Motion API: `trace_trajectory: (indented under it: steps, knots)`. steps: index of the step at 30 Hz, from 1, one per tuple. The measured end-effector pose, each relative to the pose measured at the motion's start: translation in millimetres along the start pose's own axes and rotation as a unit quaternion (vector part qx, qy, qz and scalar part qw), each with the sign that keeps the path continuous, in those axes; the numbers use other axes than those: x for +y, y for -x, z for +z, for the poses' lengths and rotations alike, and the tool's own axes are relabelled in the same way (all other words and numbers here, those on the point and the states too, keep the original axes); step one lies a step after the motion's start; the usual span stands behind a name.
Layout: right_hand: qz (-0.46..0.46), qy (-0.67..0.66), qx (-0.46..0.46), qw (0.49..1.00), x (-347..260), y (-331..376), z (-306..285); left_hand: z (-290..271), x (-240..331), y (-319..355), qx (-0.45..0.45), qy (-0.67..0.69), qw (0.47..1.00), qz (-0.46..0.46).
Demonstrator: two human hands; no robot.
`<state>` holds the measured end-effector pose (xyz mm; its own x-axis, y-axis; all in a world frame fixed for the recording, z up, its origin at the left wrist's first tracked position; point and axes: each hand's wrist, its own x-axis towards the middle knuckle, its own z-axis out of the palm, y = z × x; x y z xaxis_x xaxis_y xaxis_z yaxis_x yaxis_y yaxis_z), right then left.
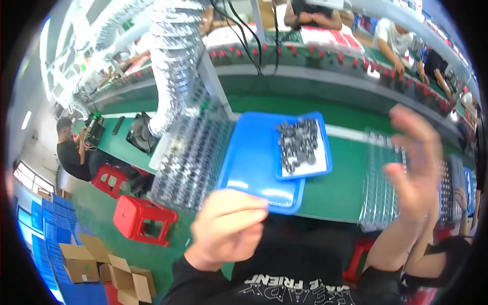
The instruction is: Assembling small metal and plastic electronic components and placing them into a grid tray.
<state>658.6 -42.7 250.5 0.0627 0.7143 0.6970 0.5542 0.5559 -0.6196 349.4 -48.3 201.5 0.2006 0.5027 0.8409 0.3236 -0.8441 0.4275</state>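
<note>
The left hand [227, 227] grips the near edge of a large blue tray [254, 168], thumb on top at the rim, holding it tilted above the green table [335, 188]. Inside that tray, toward its far right corner, sits a smaller blue tray [325, 162] carrying a white sheet with a heap of small dark grey parts [297, 145]. The right hand [417, 168] is up in the air, empty and open with fingers spread, blurred, just right of the trays and touching nothing. Under it a clear plastic tray [378, 195] with rows of pockets lies on the table; another clear pocketed tray [190, 160] lies to the left of the blue one. A shiny ribbed air duct [175, 66] hangs down beyond. On the floor at the left stand a red stool [144, 217] and open cardboard boxes [109, 269]. A person in a dark shirt [71, 155] sits at the far left, and other people work across the line of tables at the top.
</note>
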Motion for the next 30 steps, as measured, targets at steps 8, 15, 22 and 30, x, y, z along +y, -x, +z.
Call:
trace_trajectory:
  steps: [8,15,22,30]
  knots:
    - [0.489,-0.017,-0.147,0.86,166,46,119,27,-22,-16,-0.154,0.331,0.926,-0.093]
    - [0.489,-0.05,-0.157,0.857,184,29,152,25,24,-64,-0.034,0.704,0.708,-0.045]
    - [0.459,0.05,-0.099,0.882,202,29,141,-16,15,-50,-0.085,0.714,0.693,-0.047]
    - [0.303,0.149,-0.131,0.932,124,-12,144,64,-69,72,-0.244,-0.164,0.923,-0.248]
